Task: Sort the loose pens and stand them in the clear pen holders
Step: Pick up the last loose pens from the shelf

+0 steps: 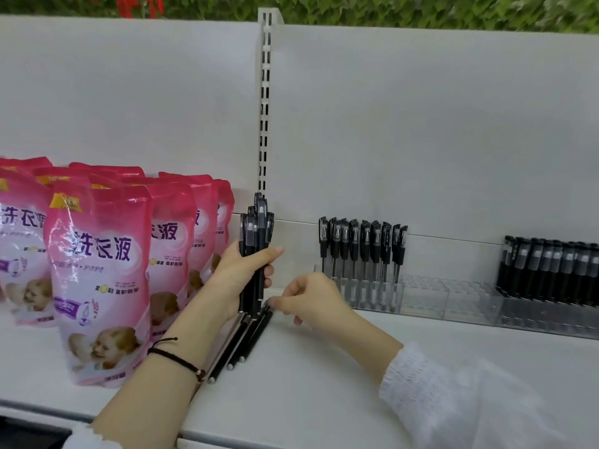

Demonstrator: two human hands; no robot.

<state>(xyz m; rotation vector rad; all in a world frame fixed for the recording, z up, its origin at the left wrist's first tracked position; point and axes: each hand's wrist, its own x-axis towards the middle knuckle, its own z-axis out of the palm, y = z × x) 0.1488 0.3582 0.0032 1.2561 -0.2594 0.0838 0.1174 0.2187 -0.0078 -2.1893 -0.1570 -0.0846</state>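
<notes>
White shelf (324,367) under a leafy wall (389,11). At centre the left hand (240,273) grips a bundle of pens (256,234) upright, fingers curled round it; the right hand (312,299), at its 4 o'clock, pinches the tip of one of the loose pens (241,341) lying flat. Clear pen holders (447,299) stand at 3 o'clock. Adding more could loosen the crowded bundle, so pens slip and scatter.

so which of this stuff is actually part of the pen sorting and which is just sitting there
Part of the job:
bundle of black plastic pens in the left hand
loose black pens lying on the shelf, right hand pinching one
clear plastic pen holders, partly filled

Just lying about:
pink detergent pouches
white slotted shelf upright
</notes>
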